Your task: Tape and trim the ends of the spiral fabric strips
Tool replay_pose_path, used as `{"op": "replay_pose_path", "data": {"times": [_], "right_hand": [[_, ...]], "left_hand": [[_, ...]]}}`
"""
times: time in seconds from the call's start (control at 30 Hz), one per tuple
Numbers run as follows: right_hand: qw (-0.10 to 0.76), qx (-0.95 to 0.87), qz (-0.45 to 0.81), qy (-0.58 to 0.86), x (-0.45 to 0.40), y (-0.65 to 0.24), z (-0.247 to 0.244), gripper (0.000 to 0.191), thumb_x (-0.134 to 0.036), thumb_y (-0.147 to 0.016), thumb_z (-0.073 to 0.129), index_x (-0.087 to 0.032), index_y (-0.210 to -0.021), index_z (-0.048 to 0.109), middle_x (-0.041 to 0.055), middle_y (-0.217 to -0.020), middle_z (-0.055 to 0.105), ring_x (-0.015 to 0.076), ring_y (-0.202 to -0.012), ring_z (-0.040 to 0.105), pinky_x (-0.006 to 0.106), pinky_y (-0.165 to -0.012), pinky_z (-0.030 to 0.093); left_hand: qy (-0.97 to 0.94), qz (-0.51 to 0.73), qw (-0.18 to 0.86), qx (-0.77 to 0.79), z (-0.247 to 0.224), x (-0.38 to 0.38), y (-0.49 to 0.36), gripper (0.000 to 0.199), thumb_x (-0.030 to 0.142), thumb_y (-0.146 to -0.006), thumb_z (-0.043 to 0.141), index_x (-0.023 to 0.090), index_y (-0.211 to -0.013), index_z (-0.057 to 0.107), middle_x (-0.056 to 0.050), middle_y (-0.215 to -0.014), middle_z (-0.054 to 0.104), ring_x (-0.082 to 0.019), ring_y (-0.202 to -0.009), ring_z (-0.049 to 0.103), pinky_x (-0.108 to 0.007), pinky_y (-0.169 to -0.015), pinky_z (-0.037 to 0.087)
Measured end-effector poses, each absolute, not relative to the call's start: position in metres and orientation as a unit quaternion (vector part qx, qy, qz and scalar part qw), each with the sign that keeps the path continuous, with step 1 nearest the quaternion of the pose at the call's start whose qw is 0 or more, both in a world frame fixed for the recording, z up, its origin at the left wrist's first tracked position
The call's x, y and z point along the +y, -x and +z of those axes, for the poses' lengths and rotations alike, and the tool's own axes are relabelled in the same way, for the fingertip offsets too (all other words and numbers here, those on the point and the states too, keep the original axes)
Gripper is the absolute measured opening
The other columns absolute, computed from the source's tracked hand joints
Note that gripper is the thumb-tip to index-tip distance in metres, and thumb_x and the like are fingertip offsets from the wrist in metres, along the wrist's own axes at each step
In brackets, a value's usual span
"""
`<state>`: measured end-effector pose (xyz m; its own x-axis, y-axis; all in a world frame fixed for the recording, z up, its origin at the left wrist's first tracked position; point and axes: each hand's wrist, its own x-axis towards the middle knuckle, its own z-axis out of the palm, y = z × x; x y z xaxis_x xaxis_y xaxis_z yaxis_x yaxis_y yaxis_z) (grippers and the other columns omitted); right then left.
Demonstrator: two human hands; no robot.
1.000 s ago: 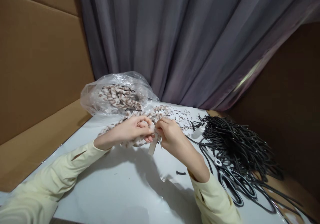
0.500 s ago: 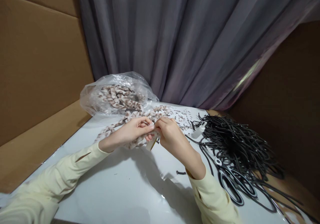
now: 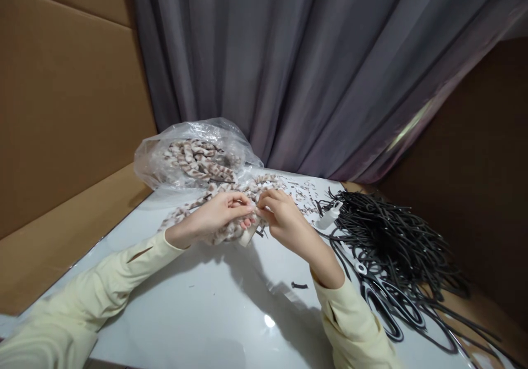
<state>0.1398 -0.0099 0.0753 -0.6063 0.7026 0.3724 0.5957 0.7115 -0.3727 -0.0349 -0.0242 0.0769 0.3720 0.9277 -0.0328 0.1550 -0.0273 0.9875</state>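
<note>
My left hand is closed in a pinch over the table, thumb against the forefinger. Close on its right, my right hand also pinches, its fingertips nearly meeting the left ones. Something small and whitish shows between the fingertips, too small to name. Under and behind my hands lie fluffy white-and-brown strips, partly hidden by the left hand. A pale flat piece hangs or stands just below the fingers; I cannot tell what it is fixed to.
Behind is a clear plastic bag of similar strips. At right lie a heap of black cords, a white squeeze bottle and scissors. Dark scraps litter the table. Cardboard walls and a grey curtain enclose it.
My right hand has shifted slightly right, and its fingers have changed their pinch. The pale piece below has turned a little. My left hand stays nearly where it was.
</note>
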Motion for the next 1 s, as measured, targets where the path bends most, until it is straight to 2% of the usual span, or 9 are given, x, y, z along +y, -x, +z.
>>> {"op": "replay_pose_path", "data": {"times": [0.13,0.3,0.37,0.47,0.6,0.7,0.77,0.9,1.0], "right_hand": [[0.266,-0.867,0.217,0.360,-0.004,-0.145,0.083,0.012,-0.021,-0.086,0.051,-0.015,-0.080,0.059,0.0072,-0.087,0.060,0.0181,-0.082,0.053,0.031,-0.073,0.040],[0.295,-0.747,0.482,0.350,0.022,-0.157,0.072,0.028,-0.035,-0.089,0.043,-0.016,-0.092,0.063,0.0060,-0.091,0.065,0.0151,-0.082,0.058,0.027,-0.071,0.044],[0.282,-0.706,0.570,0.310,0.034,-0.162,0.057,0.023,-0.034,-0.084,0.053,-0.017,-0.095,0.064,0.0054,-0.094,0.066,0.0135,-0.081,0.059,0.026,-0.070,0.045],[0.227,-0.662,0.681,0.217,0.045,-0.165,0.033,0.030,-0.030,-0.066,0.072,-0.016,-0.091,0.065,0.0022,-0.082,0.066,0.0128,-0.073,0.059,0.025,-0.069,0.046],[0.189,-0.653,0.711,0.178,0.045,-0.159,0.013,0.037,-0.028,-0.051,0.081,-0.015,-0.081,0.063,0.0006,-0.072,0.064,0.0141,-0.068,0.059,0.026,-0.064,0.048],[0.179,-0.643,0.726,0.165,0.043,-0.150,0.006,0.039,-0.025,-0.047,0.083,-0.015,-0.079,0.063,0.0009,-0.074,0.064,0.0160,-0.072,0.060,0.029,-0.069,0.050],[0.206,-0.623,0.734,0.173,0.043,-0.145,0.001,0.037,-0.028,-0.048,0.083,-0.015,-0.076,0.062,0.0008,-0.073,0.063,0.0162,-0.072,0.060,0.029,-0.070,0.050],[0.261,-0.595,0.733,0.202,0.044,-0.135,-0.010,0.034,-0.043,-0.057,0.075,-0.017,-0.070,0.058,0.0004,-0.066,0.061,0.0150,-0.061,0.058,0.028,-0.058,0.049],[0.308,-0.580,0.720,0.225,0.042,-0.126,-0.014,0.029,-0.043,-0.064,0.070,-0.018,-0.074,0.058,-0.0018,-0.061,0.058,0.0128,-0.055,0.056,0.026,-0.054,0.048]], "left_hand": [[-0.624,0.346,0.542,0.444,0.077,-0.025,0.037,0.018,0.033,-0.077,0.059,0.015,-0.080,0.062,0.001,-0.066,0.062,-0.010,-0.059,0.055,-0.019,-0.055,0.040],[-0.616,0.335,0.548,0.455,0.078,-0.027,0.036,0.024,0.037,-0.078,0.056,0.014,-0.080,0.061,0.001,-0.063,0.060,-0.008,-0.050,0.049,-0.018,-0.047,0.034],[-0.609,0.335,0.556,0.455,0.080,-0.028,0.035,0.023,0.036,-0.077,0.057,0.014,-0.077,0.060,0.001,-0.062,0.059,-0.007,-0.050,0.048,-0.018,-0.046,0.033],[-0.598,0.344,0.570,0.445,0.082,-0.029,0.033,0.019,0.033,-0.074,0.060,0.013,-0.073,0.060,0.002,-0.062,0.058,-0.008,-0.052,0.049,-0.018,-0.050,0.035],[-0.596,0.348,0.582,0.431,0.079,-0.027,0.035,0.021,0.034,-0.073,0.062,0.013,-0.070,0.060,0.002,-0.062,0.058,-0.008,-0.055,0.049,-0.019,-0.054,0.037],[-0.588,0.353,0.589,0.428,0.075,-0.026,0.037,0.021,0.034,-0.074,0.061,0.013,-0.074,0.062,0.002,-0.063,0.058,-0.007,-0.053,0.048,-0.019,-0.051,0.036],[-0.584,0.355,0.597,0.420,0.075,-0.026,0.037,0.019,0.032,-0.074,0.061,0.013,-0.073,0.061,0.002,-0.060,0.056,-0.007,-0.050,0.046,-0.018,-0.049,0.034],[-0.567,0.342,0.624,0.416,0.078,-0.030,0.035,0.018,0.029,-0.075,0.061,0.012,-0.070,0.060,0.003,-0.054,0.054,-0.006,-0.047,0.043,-0.017,-0.045,0.032],[-0.553,0.343,0.635,0.416,0.080,-0.031,0.032,0.015,0.026,-0.076,0.061,0.012,-0.072,0.061,0.002,-0.056,0.056,-0.005,-0.048,0.044,-0.016,-0.046,0.033]]}}
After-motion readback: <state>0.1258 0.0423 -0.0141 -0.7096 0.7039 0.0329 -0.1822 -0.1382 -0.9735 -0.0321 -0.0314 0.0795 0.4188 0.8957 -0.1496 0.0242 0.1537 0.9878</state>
